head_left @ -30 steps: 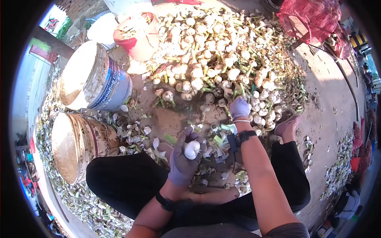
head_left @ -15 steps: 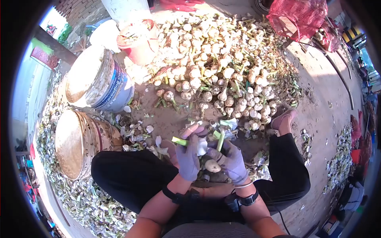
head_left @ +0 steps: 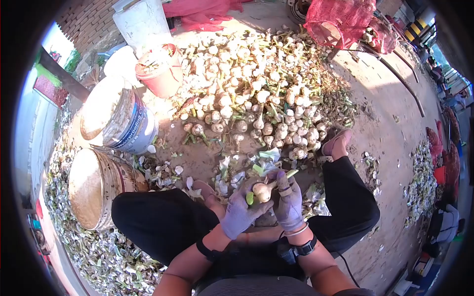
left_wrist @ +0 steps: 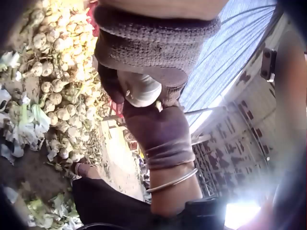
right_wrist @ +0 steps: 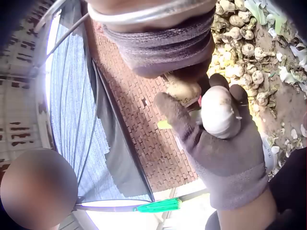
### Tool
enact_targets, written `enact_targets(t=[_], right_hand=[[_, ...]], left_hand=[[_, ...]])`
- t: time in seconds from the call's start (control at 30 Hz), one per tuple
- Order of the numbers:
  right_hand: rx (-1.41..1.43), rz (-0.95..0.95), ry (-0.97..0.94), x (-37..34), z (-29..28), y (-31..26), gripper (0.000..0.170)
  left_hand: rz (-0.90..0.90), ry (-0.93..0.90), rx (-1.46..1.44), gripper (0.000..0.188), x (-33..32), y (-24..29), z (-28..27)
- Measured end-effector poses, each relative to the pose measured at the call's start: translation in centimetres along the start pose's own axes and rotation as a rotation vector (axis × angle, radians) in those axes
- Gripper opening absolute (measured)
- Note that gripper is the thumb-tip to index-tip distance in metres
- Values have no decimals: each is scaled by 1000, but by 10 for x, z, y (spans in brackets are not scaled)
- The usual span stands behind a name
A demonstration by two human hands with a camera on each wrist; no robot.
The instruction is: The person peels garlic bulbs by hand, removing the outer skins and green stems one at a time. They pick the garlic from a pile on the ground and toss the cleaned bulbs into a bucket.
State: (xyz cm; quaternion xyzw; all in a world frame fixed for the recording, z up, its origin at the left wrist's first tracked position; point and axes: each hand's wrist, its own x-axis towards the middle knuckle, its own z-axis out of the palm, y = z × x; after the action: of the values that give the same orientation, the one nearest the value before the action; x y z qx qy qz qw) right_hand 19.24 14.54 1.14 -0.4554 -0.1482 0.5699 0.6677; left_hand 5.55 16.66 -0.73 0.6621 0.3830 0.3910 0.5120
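Both hands wear pale purple-grey gloves and meet in front of the body in the head view. My left hand (head_left: 239,213) holds a clean white garlic bulb (right_wrist: 218,112) against its palm; from the head only its cut green stem (head_left: 250,198) shows. A second, browner garlic bulb (head_left: 262,191) sits between the hands, its stem (head_left: 292,173) pointing up and right. The right hand (head_left: 288,204) grips this one near the stem, while the left thumb lies against its side. In the right wrist view the right hand's fingers are mostly hidden behind the glove cuff.
A big heap of garlic (head_left: 237,89) spreads ahead, with peeled skins (head_left: 269,155) near the feet. At the left stand a blue-labelled bucket (head_left: 133,128), a stained bucket (head_left: 116,175) and a red bucket (head_left: 163,74). A red mesh bag (head_left: 340,22) lies at the back right.
The right hand has come back from the heap with a garlic bulb and brought it to the left hand. The left hand has turned, so its white bulb is now hidden in the head view.
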Motion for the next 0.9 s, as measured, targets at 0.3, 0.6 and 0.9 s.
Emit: enact_targets(t=[0.3,0.6,0.9], right_hand=[[-138,150,-47,-8,-8,-3,31],[-324,297,-281,-4,-22,-35,29],[-397,106,-228,2,-44,-4,25]], left_hand=[[331,-4,473,58,2,3,-3],[338,86,263,54,7,-1,-7],[-614,-90,-665,43,12,5,-14]])
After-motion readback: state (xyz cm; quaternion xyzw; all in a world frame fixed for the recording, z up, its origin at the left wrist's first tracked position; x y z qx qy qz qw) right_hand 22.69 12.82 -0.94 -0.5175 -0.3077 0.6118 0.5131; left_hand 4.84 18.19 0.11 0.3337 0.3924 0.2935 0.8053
